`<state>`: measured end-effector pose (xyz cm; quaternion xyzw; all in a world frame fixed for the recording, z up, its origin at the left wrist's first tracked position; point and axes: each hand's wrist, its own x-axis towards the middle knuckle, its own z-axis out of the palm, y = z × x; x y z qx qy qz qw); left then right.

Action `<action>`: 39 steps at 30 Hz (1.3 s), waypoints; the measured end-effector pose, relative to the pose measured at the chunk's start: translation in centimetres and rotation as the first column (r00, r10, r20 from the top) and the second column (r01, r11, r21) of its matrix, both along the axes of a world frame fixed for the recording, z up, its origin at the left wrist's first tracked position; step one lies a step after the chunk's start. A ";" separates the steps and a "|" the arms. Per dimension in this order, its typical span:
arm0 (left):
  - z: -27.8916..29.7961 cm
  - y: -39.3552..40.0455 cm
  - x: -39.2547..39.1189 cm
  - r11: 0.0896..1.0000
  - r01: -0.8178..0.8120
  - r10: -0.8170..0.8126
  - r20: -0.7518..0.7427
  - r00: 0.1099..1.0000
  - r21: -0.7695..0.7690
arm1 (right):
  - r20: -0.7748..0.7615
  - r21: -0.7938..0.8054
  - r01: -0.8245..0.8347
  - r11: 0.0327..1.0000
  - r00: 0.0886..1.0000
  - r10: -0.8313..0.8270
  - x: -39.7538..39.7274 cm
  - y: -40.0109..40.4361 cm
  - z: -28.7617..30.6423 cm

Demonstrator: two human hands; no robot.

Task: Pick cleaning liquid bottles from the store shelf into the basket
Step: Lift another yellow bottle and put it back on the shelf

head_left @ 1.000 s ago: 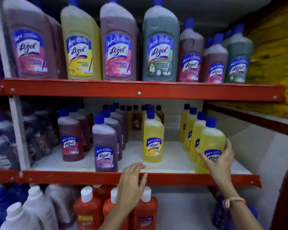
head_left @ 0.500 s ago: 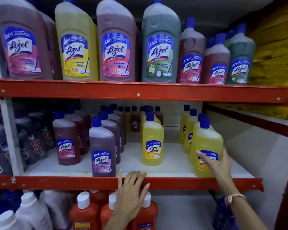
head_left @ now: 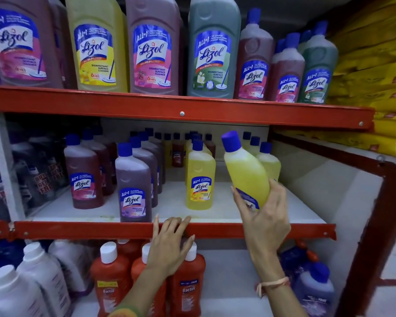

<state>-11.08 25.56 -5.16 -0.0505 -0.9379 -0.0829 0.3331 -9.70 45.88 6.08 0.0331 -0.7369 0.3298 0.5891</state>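
A single wide-angle view looked from the person's head, facing forward and slightly down, close to the middle shelf point(head_left: 169, 229). It took in the upper shelf point(head_left: 181, 108), bottles below, and both forearms reaching in from the bottom edge.

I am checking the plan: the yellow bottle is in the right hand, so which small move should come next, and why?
Probably draw the right hand back from the middle shelf. It holds the yellow bottle tilted, lifted off the shelf; no basket is visible here.
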 end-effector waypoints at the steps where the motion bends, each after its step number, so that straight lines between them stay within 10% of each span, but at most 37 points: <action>1: 0.1 0.0 0.0 1.000 0.002 -0.002 0.004 1.000 0.001 | -0.005 0.018 0.007 1.000 1.000 -0.007 0.6 -0.2 -0.2; 9: -0.2 -0.2 0.1 1.000 -0.002 0.002 -0.002 1.000 -0.024 | 0.109 -0.228 -0.383 0.895 0.904 0.414 1.6 0.2 1.2; 15: -0.4 -0.3 0.1 0.998 -0.011 0.011 0.002 1.000 -0.056 | -0.043 -0.688 -0.696 0.204 0.320 0.947 0.8 1.7 2.5; 25: -0.4 -0.3 0.0 0.996 -0.036 0.038 0.028 0.999 -0.082 | -0.184 -0.561 -0.645 -0.519 -0.515 0.838 -0.7 0.9 1.0; 31: -0.4 -0.3 0.0 0.996 -0.030 0.033 0.036 0.999 -0.078 | -0.099 -0.617 -0.613 -0.493 -0.561 0.822 -2.3 2.0 1.8; 39: -0.5 -0.4 0.0 0.997 -0.020 0.022 0.030 0.999 -0.078 | 0.172 -0.567 -0.822 0.047 -0.062 0.983 -5.4 6.0 2.3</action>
